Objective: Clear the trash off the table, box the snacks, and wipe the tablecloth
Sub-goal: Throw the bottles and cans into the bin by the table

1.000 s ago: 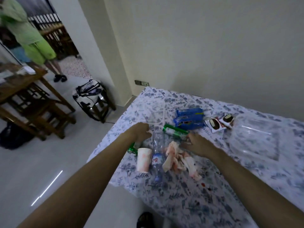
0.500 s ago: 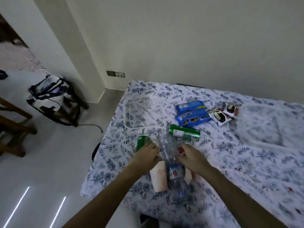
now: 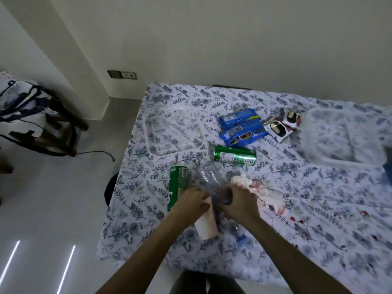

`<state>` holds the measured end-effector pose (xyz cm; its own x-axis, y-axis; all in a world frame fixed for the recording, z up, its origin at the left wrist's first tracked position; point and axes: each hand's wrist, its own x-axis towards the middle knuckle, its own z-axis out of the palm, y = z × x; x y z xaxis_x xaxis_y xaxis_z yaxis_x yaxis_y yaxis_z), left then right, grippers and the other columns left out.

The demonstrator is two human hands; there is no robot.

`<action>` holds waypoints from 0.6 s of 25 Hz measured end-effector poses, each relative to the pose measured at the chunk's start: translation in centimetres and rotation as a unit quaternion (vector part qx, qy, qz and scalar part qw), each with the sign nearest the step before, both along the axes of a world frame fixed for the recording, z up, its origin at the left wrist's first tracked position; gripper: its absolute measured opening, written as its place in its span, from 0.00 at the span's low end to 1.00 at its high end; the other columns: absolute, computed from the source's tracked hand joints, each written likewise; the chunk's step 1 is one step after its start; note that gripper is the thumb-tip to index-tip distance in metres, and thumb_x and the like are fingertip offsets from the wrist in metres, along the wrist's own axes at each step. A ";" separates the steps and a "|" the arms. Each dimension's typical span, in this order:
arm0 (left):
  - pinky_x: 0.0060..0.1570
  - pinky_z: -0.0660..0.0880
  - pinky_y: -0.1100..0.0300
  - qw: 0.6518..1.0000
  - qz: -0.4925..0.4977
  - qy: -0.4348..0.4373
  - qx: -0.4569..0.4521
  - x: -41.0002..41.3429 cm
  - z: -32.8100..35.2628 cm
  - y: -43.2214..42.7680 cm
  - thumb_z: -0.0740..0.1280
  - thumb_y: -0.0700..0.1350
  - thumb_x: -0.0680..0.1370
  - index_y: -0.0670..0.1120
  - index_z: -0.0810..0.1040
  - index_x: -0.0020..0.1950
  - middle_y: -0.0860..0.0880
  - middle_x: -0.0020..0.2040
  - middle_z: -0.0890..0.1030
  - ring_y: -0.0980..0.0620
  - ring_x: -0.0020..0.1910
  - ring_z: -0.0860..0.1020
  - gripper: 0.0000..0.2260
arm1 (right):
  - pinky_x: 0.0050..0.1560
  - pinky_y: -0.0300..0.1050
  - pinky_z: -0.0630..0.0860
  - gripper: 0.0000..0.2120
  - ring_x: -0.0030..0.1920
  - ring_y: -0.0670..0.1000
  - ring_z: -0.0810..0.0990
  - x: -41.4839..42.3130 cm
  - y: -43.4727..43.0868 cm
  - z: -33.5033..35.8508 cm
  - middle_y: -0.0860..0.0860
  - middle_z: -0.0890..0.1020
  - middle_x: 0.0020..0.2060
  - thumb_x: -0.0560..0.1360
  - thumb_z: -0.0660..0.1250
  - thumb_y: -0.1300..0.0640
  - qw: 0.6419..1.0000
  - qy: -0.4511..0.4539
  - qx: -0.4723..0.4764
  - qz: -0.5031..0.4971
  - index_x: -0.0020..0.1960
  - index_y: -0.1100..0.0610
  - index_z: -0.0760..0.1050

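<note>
My left hand (image 3: 191,200) grips the rim of a stained white paper cup (image 3: 206,227) lying on the floral tablecloth (image 3: 318,240). My right hand (image 3: 239,203) closes over the middle of a clear plastic bottle (image 3: 209,178) lying beside the cup. One green can (image 3: 177,187) lies just left of my left hand, another green can (image 3: 234,158) farther back. Red-stained tissues (image 3: 265,194) sit right of my right hand. Blue snack packs (image 3: 241,129) and white snack packs (image 3: 280,127) lie at the back. Red stains (image 3: 294,218) spot the cloth.
A clear plastic box (image 3: 174,132) lies back left on the table and a second clear container (image 3: 343,141) back right. The table's left edge drops to the floor, where a bag on a stool (image 3: 31,119) and a cable (image 3: 95,153) are.
Both hands drew back toward me from the far items and came together on the cup and bottle. The view swung right and down, so the doorway and person left the frame.
</note>
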<state>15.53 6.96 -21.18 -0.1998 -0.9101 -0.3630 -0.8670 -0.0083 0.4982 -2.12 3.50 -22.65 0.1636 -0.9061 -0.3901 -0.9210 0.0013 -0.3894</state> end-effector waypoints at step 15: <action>0.69 0.68 0.50 0.983 0.155 -0.092 0.025 -5.6 0.7 1.4 0.60 0.63 0.75 0.45 0.59 0.71 0.40 0.72 0.64 0.42 0.70 0.66 0.32 | 0.50 0.49 0.77 0.27 0.50 0.51 0.78 -4.0 -1.5 1.0 0.49 0.78 0.49 0.65 0.72 0.39 0.973 -0.221 0.031 -0.060 0.58 0.51 0.72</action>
<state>9.93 8.37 -20.52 0.1578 -0.8972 -0.4124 -0.8945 -0.3067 0.3251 -6.15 2.03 -21.65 0.2219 -0.9062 -0.3600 -0.6561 0.1344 -0.7426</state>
